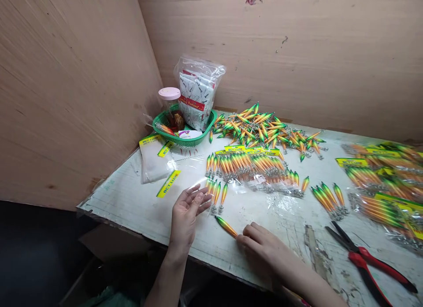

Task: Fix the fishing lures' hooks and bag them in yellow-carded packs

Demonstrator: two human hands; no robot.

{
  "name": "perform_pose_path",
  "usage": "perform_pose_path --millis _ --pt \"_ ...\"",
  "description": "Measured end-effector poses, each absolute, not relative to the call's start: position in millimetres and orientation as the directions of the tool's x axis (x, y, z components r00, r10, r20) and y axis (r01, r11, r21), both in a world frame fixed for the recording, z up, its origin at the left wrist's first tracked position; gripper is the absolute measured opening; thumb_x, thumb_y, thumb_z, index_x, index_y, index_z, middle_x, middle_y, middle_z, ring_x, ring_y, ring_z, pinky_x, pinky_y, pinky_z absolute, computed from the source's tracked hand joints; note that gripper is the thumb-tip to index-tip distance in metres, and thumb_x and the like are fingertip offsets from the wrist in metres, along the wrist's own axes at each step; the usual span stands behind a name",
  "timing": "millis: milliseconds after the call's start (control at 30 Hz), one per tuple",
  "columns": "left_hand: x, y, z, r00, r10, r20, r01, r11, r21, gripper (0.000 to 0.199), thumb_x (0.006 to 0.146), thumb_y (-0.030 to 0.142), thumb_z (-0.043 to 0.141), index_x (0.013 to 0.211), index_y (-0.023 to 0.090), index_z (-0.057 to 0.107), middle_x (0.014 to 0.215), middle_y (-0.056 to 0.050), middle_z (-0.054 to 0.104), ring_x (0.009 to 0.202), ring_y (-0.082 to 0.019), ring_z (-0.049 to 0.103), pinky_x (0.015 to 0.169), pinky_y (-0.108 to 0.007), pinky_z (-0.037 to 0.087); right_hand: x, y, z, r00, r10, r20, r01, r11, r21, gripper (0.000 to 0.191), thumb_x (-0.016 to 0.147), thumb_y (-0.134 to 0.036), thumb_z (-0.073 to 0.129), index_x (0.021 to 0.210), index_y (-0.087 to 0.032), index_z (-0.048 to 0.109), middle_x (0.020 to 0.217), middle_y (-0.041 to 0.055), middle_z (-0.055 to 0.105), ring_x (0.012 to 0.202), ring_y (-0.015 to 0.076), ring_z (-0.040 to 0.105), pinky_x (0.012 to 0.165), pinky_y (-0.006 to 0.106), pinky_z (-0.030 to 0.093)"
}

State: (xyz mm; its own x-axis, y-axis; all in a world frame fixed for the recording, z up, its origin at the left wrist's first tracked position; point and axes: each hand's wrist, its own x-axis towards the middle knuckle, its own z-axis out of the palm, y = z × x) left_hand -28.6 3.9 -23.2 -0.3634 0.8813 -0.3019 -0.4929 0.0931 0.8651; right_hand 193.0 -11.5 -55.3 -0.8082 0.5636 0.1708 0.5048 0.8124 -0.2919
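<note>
My right hand (pixel 259 245) rests low over the table, its fingers closed on the hook end of a green, yellow and orange fishing lure (pixel 226 227) whose green tip points up and left. My left hand (pixel 191 208) is raised beside it, palm turned inward and fingers partly spread; nothing plainly visible is in it. Just beyond its fingertips, several loose lures (pixel 217 193) lie in a row. A clear plastic bag with a yellow label (pixel 168 184) lies left of this hand. Behind are bagged lures (pixel 244 166) with yellow headers.
A large pile of lures (pixel 261 126) lies at the back. A green basket (pixel 188 142) holds a jar and a packet bag. Empty labelled bags (pixel 152 161) are at left. Red-handled pliers (pixel 360 254), loose lures (pixel 327 197) and more packed lures (pixel 383 210) are at right.
</note>
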Motion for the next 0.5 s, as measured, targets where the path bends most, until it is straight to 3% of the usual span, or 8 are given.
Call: perform_pose_path --millis 167,300,367,500 --pt "-32 6 -23 -0.370 0.858 -0.357 -0.560 0.101 0.822 0.031 0.064 0.026 0.082 0.087 0.014 0.066 0.081 -0.006 0.074 0.075 -0.018 0.071 0.070 -0.029 0.055 189 -15 -41 -0.832 0.515 0.206 0.440 0.839 -0.321 0.021 0.090 -0.003 0.042 0.099 -0.017 0.056 0.084 0.0041 0.058 0.073 0.0162 0.052 0.062 0.026 0.044" --pt "-37 6 -20 -0.363 0.843 -0.397 -0.617 0.102 0.781 0.033 0.061 0.026 0.084 0.087 0.015 0.065 0.076 -0.002 0.073 0.071 -0.015 0.070 0.067 -0.025 0.054 203 -17 3 -0.822 0.550 0.149 0.362 0.706 -0.609 0.027 0.091 -0.006 0.044 0.110 -0.022 0.055 0.089 0.0044 0.060 0.075 0.0130 0.058 0.064 0.021 0.049" --pt "-37 5 -18 -0.331 0.845 -0.421 -0.633 0.132 0.763 0.034 0.061 0.025 0.084 0.088 0.015 0.066 0.077 -0.002 0.073 0.072 -0.015 0.070 0.066 -0.024 0.054 211 -15 22 -0.805 0.567 0.176 0.321 0.664 -0.675 0.028 0.092 -0.010 0.048 0.115 -0.024 0.054 0.091 0.0049 0.061 0.078 0.0123 0.061 0.065 0.019 0.051" --pt "-30 4 -12 -0.260 0.852 -0.454 -0.662 0.184 0.726 0.038 0.058 0.026 0.086 0.089 0.015 0.066 0.076 -0.002 0.073 0.071 -0.016 0.071 0.065 -0.025 0.055 207 -7 33 -0.750 0.595 0.290 0.381 0.746 -0.546 0.022 0.091 -0.010 0.047 0.107 -0.021 0.058 0.084 0.0046 0.061 0.071 0.0119 0.060 0.058 0.019 0.049"
